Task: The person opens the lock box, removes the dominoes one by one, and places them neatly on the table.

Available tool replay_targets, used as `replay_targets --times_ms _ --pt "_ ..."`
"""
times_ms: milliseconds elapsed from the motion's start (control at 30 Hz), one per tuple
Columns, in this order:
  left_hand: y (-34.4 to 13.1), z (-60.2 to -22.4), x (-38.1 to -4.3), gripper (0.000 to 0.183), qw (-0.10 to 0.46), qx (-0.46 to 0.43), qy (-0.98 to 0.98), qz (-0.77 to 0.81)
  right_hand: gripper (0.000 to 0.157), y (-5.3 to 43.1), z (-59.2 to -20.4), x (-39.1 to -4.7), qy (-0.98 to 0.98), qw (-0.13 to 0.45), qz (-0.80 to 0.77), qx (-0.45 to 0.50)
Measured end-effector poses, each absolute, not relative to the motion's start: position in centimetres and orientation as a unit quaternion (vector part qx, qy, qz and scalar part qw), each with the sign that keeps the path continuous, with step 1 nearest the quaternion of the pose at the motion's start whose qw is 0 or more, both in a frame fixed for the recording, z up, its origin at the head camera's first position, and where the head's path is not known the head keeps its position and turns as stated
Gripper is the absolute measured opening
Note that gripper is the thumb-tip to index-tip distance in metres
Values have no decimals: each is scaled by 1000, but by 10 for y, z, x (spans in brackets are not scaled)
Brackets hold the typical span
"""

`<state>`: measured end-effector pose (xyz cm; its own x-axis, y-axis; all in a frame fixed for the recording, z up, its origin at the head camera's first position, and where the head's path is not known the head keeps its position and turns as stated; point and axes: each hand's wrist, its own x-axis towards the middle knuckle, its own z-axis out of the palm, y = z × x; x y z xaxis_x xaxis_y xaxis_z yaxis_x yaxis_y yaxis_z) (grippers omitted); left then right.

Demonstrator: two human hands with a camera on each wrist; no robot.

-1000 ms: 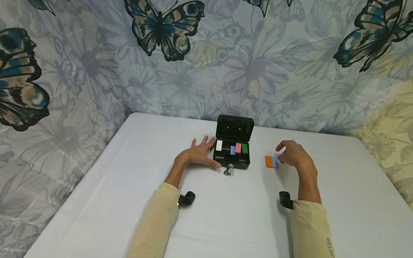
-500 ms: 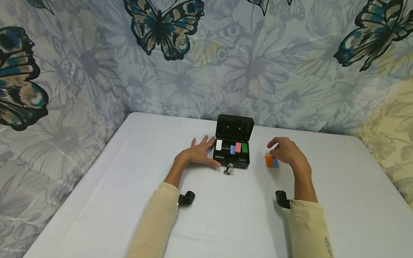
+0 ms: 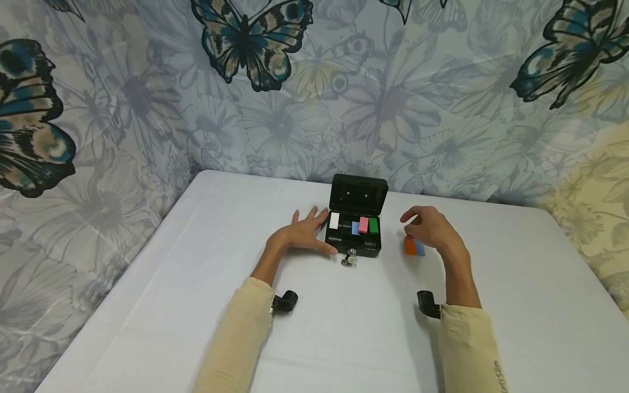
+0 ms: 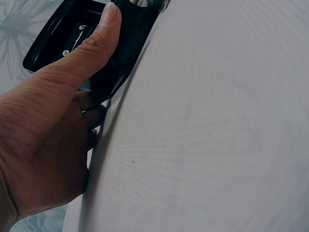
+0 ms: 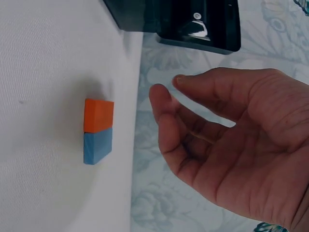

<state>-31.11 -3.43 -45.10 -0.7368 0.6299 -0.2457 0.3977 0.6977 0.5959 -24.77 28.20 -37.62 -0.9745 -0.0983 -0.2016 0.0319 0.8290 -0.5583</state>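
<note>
A black box [image 3: 352, 248] stands with its lid [image 3: 358, 195] raised. Inside lie a white block [image 3: 334, 220], a blue block [image 3: 355, 228], a pink block [image 3: 363, 224] and a green block [image 3: 374, 225]. My left hand [image 3: 306, 233] rests against the box's left side, its fingers spread; in the left wrist view the thumb [image 4: 94, 50] lies along the box's front. Right of the box, an orange block [image 5: 98, 116] and a second blue block [image 5: 97, 146] touch end to end on the table. Above them hovers my right hand [image 3: 432, 228], fingers loosely bent, holding nothing.
Keys [image 3: 350, 258] hang at the front of the box. The white-covered table [image 3: 344, 338] reaches back to a cloth wall [image 3: 295, 131] printed with butterflies and flowers. A small black camera [image 3: 285, 302] sits on the left wrist, another [image 3: 428, 304] on the right.
From right of the two loose blocks, my right hand has moved left and slightly away from me, and is now over them. My left hand and the box have stayed put.
</note>
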Motion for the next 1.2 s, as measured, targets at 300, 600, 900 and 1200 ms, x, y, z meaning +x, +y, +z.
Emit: replay_targets --times_ms 300,600,900,1200 --pt "-34 -452 -313 117 222 289 893 263 36 272 -376 -247 942 93 -322 -17" --pt "-34 -451 -311 117 222 287 894 263 30 258 -377 -247 928 40 -369 -36" --pt "-33 -449 -311 116 222 281 897 261 22 235 -381 -251 902 8 -429 -42" --pt "-33 -452 -312 120 222 285 896 257 18 208 -388 -257 896 -2 -440 -52"
